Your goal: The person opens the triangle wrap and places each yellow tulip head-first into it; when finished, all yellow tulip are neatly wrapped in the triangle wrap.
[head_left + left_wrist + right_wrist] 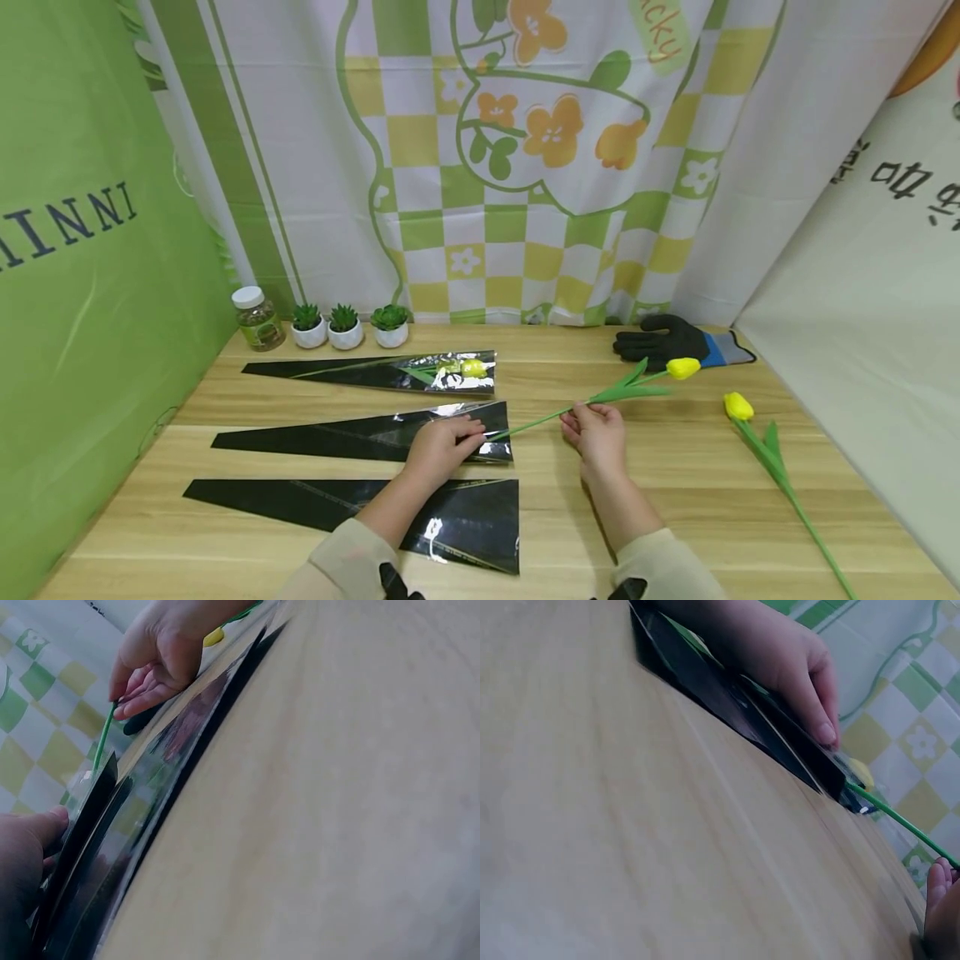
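Yellow artificial tulip (622,390) with a slim green stem and long leaves is slanting across the head view right of centre, its stem end overlapping the wide end of a glossy, tapering black sleeve (367,437) at mid-frame. The right hand (600,433) is pinching the stem just below the leaves; the left hand (442,446) is resting at the sleeve's mouth, thumb and fingertips seemingly nipping its film. In the left wrist view, the right hand is gripping the stem at upper left, the left hand showing at lower left. In the right wrist view, the stem is running from lower right towards the sleeve's mouth. Probably the tulip is weighing little, its springy stem favouring a hold below the leaves; the slick, easily creased film is likely needing a light edge pinch.
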A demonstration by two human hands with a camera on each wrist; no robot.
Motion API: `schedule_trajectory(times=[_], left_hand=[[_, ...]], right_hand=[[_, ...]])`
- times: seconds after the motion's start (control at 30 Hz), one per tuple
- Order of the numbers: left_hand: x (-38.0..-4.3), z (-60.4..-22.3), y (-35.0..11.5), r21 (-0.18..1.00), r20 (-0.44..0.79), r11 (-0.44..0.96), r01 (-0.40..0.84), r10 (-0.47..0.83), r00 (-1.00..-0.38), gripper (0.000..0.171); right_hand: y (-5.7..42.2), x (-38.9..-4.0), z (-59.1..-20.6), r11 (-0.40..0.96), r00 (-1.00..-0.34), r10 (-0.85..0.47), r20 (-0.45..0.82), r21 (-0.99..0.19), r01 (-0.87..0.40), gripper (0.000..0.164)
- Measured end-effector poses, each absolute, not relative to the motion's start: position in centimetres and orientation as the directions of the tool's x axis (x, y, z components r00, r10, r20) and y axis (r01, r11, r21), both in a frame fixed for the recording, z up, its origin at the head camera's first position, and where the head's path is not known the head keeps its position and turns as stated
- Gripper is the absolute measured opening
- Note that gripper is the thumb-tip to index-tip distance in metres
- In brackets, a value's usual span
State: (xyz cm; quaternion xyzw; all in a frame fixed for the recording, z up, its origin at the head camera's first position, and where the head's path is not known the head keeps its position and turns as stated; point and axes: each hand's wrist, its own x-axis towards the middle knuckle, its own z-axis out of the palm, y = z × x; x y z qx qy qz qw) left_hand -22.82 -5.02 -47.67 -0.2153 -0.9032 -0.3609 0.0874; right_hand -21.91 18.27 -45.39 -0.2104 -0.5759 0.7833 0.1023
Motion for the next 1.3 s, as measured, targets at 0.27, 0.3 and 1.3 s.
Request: schedule_trajectory(times=[0.27,0.3,1.3], left_hand=[[-22.6,-47.5,-5.1,0.619,0.307,0.641,0.453,0.333,-0.891,0.022],[-22.6,-47.5,-5.1,0.619,0.305,0.643,0.451,0.333,-0.892,0.022],[-22.7,-47.7,-5.2,0.563,0.310,0.676,0.474,0.359,-0.880,0.020]], right_hand=[[16.0,-21.5,-45.7,-0.323,-0.916,0.331,-0.229,-0.939,0.118,0.025],[15.8,-21.5,-45.7,-0.323,-0.918,0.323,-0.228,-0.939,0.119,0.026],[17.5,-19.3,-45.1,-0.376,-0.931,-0.050,-0.363,-0.856,0.354,0.054]])
